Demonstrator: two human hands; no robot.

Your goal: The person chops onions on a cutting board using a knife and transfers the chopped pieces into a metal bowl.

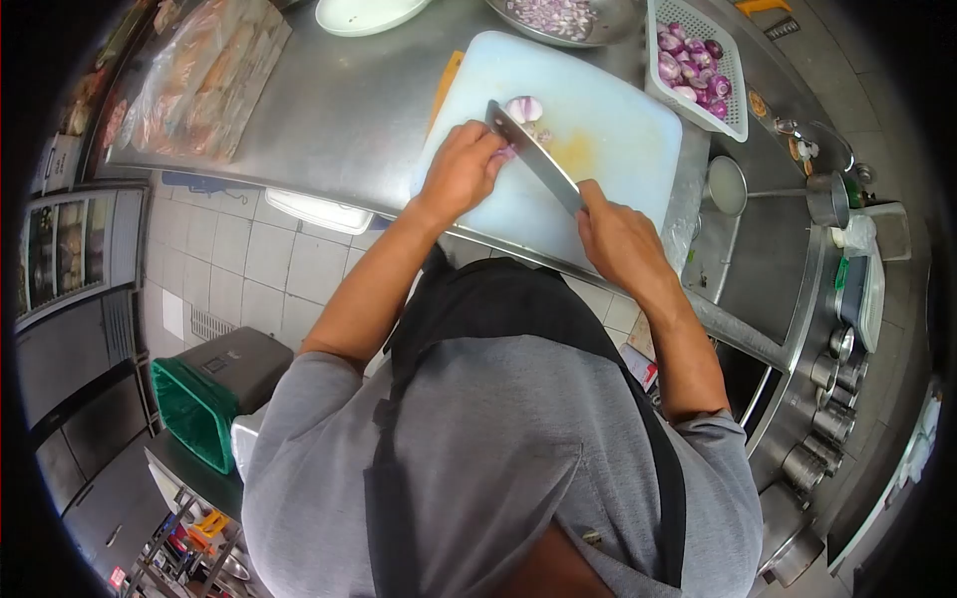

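Note:
My right hand [618,237] is closed round the handle of a broad kitchen knife [538,159], whose blade slants up and left across the white cutting board [608,110]. Against the left side of the blade, my left hand [464,169] presses a piece of purple onion down on the board with bent fingers; most of that piece is hidden by the fingers and the blade. A halved onion [524,109] lies just beyond the knife's tip. Small onion bits [541,133] sit beside the blade, near a yellowish stain on the board.
A white basket of peeled purple onions [693,75] stands at the back right. Behind the board are a metal bowl of chopped onion [553,18] and a white plate [369,14]. A plastic-wrapped stack [204,80] lies at left; a sink [763,249] is at right.

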